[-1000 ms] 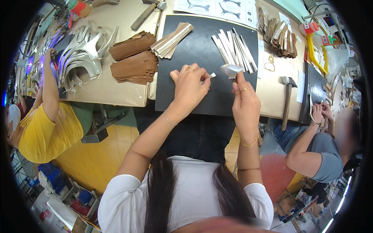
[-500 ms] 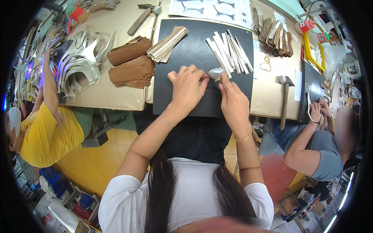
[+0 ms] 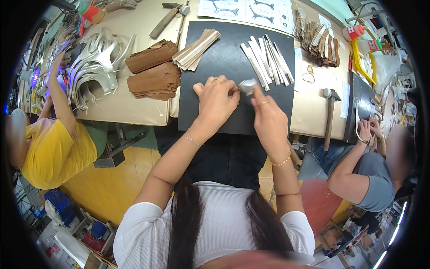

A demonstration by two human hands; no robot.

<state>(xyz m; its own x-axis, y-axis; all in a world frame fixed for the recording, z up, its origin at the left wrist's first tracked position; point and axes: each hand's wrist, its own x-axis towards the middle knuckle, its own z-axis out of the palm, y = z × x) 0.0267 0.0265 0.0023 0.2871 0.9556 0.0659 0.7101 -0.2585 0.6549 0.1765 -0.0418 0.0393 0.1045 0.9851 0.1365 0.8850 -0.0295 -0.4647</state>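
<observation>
Both hands over black mat (image 3: 233,121) on tabletop (image 3: 134,112). Left hand (image 3: 215,105) curled, fingertips pinching one end of small pale strip (image 3: 246,85); right hand (image 3: 268,119) closed on other end. Strip judged light, thin, flexible, easily creased; best held by its ends. More pale strips (image 3: 266,60) fanned just beyond.

White printed paper sheet (image 3: 244,10): flat at bench far edge, beyond black mat; dark curved outlines on white.
Small white paper slip (image 3: 345,93): upright rectangle, right of hammer.
Screens, packages: none discernible.
</observation>
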